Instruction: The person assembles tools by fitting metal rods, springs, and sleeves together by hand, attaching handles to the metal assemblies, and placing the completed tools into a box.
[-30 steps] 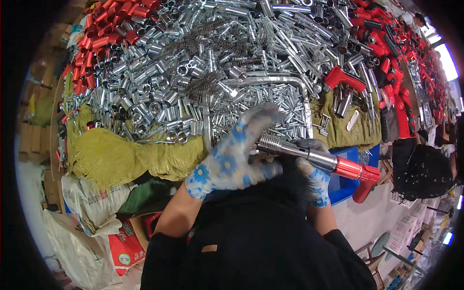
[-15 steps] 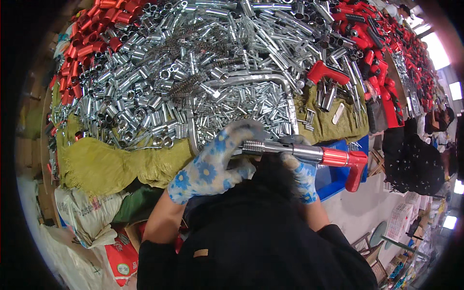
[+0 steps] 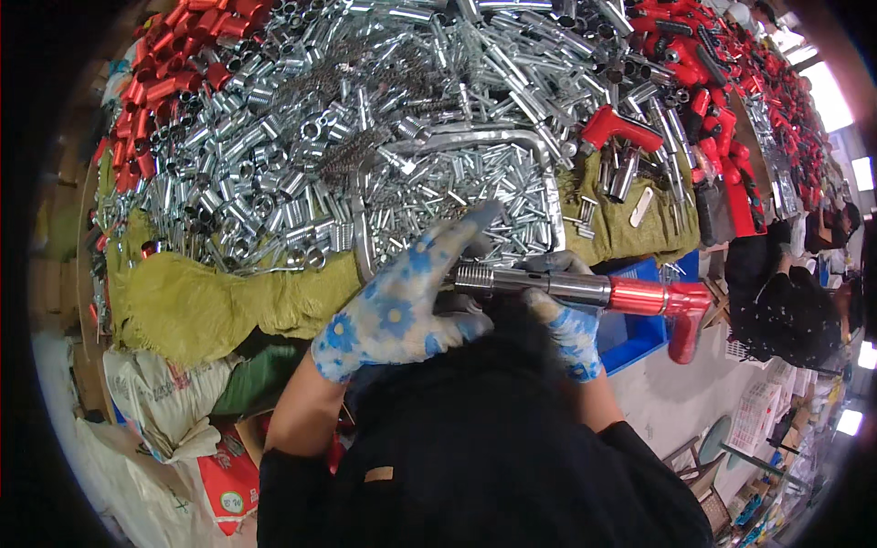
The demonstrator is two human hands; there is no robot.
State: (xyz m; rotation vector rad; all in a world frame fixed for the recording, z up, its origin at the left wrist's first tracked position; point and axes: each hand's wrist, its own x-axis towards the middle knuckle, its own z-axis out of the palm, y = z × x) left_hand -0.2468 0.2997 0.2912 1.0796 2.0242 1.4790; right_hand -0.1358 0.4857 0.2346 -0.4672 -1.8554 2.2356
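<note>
Both hands gloved: white knit, blue flower print. Left hand (image 3: pixel 402 306) wraps over the near end of a pistol-shaped tool (image 3: pixel 585 292), fingers curled around the ribbed silver barrel tip, index finger stretched forward above it. Right hand (image 3: pixel 562 315) grasps the same tool from below at mid-barrel, just right of the left hand; fingers closed round the grey tube, thumb side hidden.

The tool lies level across the body, silver barrel to the left, red body and red grip (image 3: pixel 681 320) hanging down at the far right, beyond the right hand. The tool is held off the table, over the near edge.

Directly ahead of the left hand: a bent steel tray rim (image 3: pixel 475 142) framing a heap of small silver pins (image 3: pixel 457 196). Further ahead and to the left of that hand, a wide spread of short silver tubes (image 3: pixel 247 183). Far left ahead, a pile of red sleeves (image 3: pixel 174 82).

Ahead and right of the right hand: a loose red handle part (image 3: pixel 621 128) on olive sacking (image 3: pixel 630 228). Just right of and below the right hand, a blue bin (image 3: pixel 635 333), partly behind the tool. Olive sacking also drapes left of the left hand. Below-left of it, white sacks (image 3: pixel 155 402) on the floor.

A person in dark clothes (image 3: pixel 786 306) sits well right of the red grip.
</note>
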